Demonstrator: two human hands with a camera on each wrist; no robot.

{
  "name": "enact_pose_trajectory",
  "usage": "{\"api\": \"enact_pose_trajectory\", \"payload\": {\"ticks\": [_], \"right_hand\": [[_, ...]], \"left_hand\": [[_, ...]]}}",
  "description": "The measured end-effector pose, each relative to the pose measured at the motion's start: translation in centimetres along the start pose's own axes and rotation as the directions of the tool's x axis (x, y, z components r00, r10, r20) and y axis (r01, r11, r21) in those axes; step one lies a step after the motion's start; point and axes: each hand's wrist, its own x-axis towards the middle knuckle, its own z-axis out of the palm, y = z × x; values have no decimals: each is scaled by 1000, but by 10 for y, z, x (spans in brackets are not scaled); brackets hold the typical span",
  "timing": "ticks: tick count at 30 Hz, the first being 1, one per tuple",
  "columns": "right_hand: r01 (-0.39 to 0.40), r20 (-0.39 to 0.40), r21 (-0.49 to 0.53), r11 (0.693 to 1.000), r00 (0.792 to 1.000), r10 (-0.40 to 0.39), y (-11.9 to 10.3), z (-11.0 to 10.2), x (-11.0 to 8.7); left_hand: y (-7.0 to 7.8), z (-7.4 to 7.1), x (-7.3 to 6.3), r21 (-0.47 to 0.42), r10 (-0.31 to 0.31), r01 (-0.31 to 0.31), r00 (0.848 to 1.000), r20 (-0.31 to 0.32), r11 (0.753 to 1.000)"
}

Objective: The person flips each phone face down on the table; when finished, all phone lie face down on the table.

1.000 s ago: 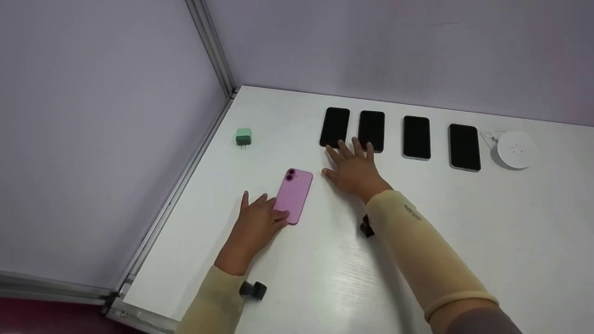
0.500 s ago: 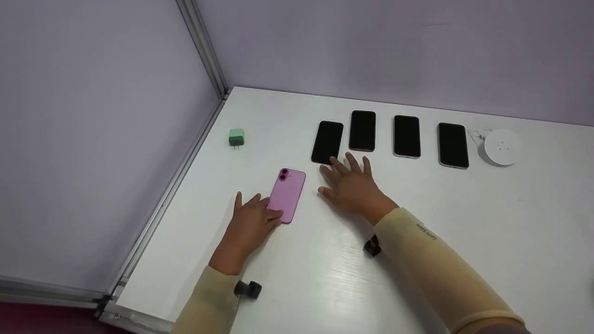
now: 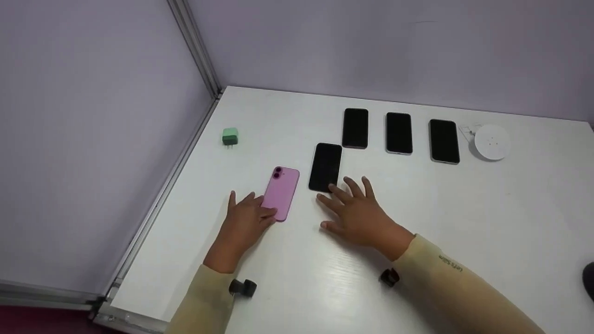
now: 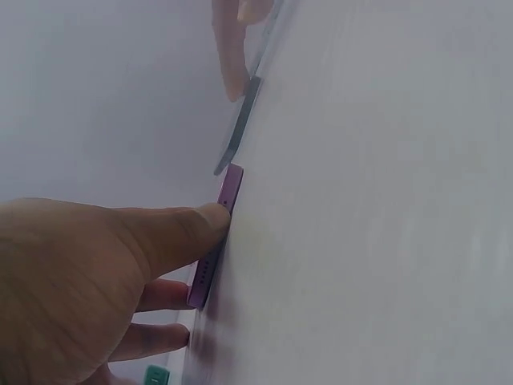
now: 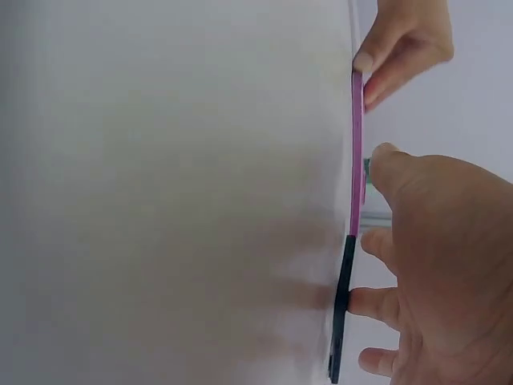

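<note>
A pink phone [image 3: 281,192] lies on the white table with its two camera lenses up. My left hand [image 3: 242,228] holds its near end, the thumb against the bottom edge in the left wrist view and fingers at the left side. To its right a black phone [image 3: 325,167] lies screen up. My right hand [image 3: 361,220] is spread with fingers extended, one fingertip resting on that phone's near right corner. The right wrist view shows the black phone [image 5: 341,309] edge-on just beyond the end of the pink phone [image 5: 357,152].
Three more black-screened phones [image 3: 355,128] stand in a row at the back. Beside them, at the right, is a white round disc [image 3: 492,142]. A green plug adapter [image 3: 230,136] sits at back left. Purple-grey wall panels [image 3: 371,51] border the table.
My right hand has drawn the leftmost black phone out of the back row, toward me, to beside the pink phone. The left hand stays on the pink phone. The head view has shifted slightly.
</note>
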Motion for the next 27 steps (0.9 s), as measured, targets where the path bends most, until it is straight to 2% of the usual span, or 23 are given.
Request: {"api": "enact_pose_trajectory", "payload": {"ticks": [12,16,23,27], "right_hand": [[107,-46,-43,993,993,-108,-16,7,-50],[138,-77,-68,988,987,-143,-19,7,-58],[149,-98,-73,986,983,-156,-20,7,-65],[157,-124,-69,985,979,-164,-19,6,-65]], "left_hand": [[1,1,0,13,17,-16,1000,-25,1000],[2,2,0,11,15,-14,999,-37,1000],[4,3,0,3,-8,8,1000,-30,1000],[15,3,2,-9,-31,31,999,-25,999]]}}
